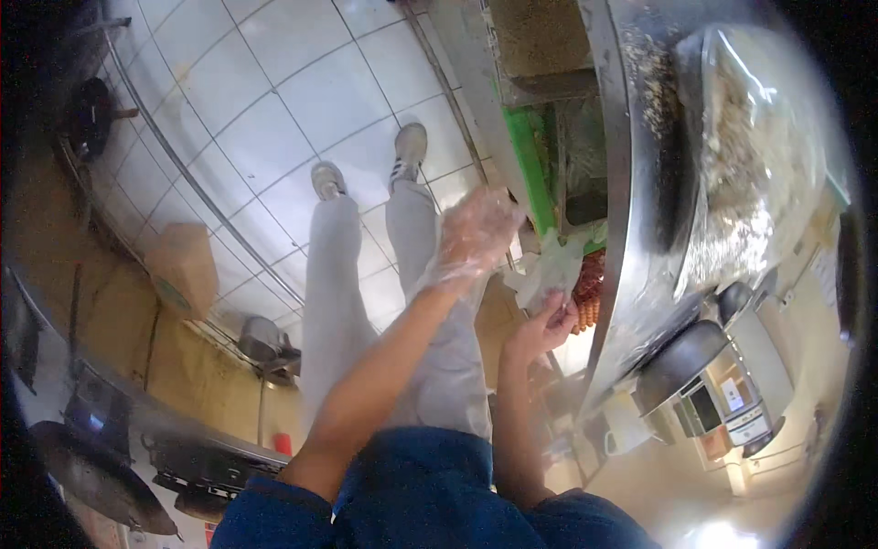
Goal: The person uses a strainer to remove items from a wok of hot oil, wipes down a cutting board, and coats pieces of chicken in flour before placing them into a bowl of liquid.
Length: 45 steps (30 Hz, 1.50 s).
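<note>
A clear disposable plastic glove covers my left hand (480,223), which is curled in front of the counter; whether it holds anything is hidden. My right hand (549,322) looks bare and pinches a thin translucent plastic piece (554,266), perhaps a second glove or a bag. Just beyond those fingers, reddish sausages (588,295) lie below the counter's edge. Between my left hand and the counter runs the green rim of a crate or tray (528,161).
A steel counter (621,206) on the right carries a large clear plastic bag with pale contents (748,158). Dark pans (686,350) stand farther along. Leftward are a curved metal rail (185,165), a brown paper bag (182,267) and a wok (96,473). White tiles (288,103) cover the floor.
</note>
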Motion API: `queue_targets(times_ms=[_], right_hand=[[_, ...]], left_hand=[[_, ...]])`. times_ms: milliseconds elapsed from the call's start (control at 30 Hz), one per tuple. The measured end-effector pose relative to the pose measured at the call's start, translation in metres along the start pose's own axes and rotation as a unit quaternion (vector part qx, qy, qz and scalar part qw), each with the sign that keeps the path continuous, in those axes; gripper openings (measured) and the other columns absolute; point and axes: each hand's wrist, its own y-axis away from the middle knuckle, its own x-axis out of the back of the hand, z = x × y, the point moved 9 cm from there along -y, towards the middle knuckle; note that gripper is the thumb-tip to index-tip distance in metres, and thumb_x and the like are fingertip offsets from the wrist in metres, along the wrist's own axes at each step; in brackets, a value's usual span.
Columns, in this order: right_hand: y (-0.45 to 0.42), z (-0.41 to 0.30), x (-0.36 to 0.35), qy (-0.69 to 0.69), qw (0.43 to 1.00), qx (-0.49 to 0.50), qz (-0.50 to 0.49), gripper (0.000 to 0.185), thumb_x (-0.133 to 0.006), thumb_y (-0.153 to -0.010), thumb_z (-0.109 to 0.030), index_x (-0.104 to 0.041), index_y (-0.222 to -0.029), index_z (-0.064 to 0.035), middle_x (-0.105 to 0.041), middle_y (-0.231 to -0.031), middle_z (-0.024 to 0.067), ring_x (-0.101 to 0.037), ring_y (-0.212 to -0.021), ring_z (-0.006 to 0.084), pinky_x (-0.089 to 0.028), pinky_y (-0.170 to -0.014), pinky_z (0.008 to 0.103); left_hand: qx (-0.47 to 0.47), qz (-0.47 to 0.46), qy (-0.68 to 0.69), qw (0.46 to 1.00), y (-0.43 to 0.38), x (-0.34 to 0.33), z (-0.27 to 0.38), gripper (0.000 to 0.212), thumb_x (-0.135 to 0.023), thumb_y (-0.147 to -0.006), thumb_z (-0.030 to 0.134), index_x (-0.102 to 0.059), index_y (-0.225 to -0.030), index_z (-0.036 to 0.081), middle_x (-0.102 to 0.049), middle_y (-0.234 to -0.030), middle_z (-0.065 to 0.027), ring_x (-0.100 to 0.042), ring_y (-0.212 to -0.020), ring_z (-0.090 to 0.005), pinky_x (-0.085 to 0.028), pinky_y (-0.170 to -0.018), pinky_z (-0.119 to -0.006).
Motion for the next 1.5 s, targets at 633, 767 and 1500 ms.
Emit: queue_targets(times_ms=[633, 767, 1500], right_hand=[[0.142, -0.259, -0.085, -0.058, 0.846, 0.324, -0.420, 0.039, -0.063, -0.074, -0.002, -0.070, -0.112, -0.0084, -0.057, -0.135, 0.0147, -0.049, -0.128, 0.0381, -0.031, -0.109, 0.0535], [0.169, -0.303, -0.082, 0.017, 0.739, 0.433, -0.516, 0.024, -0.071, -0.076, -0.013, -0.071, -0.100, -0.0090, -0.058, -0.138, 0.0082, -0.046, -0.134, 0.0347, -0.029, -0.105, 0.0547], [0.116, -0.301, 0.168, -0.193, 0.886, 0.265, -0.329, 0.021, -0.073, -0.088, -0.022, -0.071, -0.101, -0.0060, -0.073, -0.095, 0.0101, -0.069, -0.087, 0.0228, -0.051, -0.077, 0.0367]], left_hand=[[-0.038, -0.089, -0.070, 0.993, 0.161, 0.203, 0.064, 0.017, -0.072, -0.092, 0.014, -0.072, -0.101, -0.001, -0.068, -0.079, -0.0014, -0.058, -0.075, -0.0092, -0.049, -0.068, -0.029], [-0.102, -0.105, -0.173, 0.974, 0.228, 0.229, 0.160, 0.013, -0.073, -0.092, 0.013, -0.074, -0.095, 0.000, -0.068, -0.081, -0.0003, -0.056, -0.076, -0.0073, -0.047, -0.069, -0.026], [-0.263, -0.218, -0.388, 0.856, 0.355, 0.072, 0.284, 0.016, -0.074, -0.089, 0.008, -0.070, -0.097, -0.005, -0.073, -0.091, -0.0080, -0.064, -0.080, -0.0124, -0.051, -0.073, -0.028]])
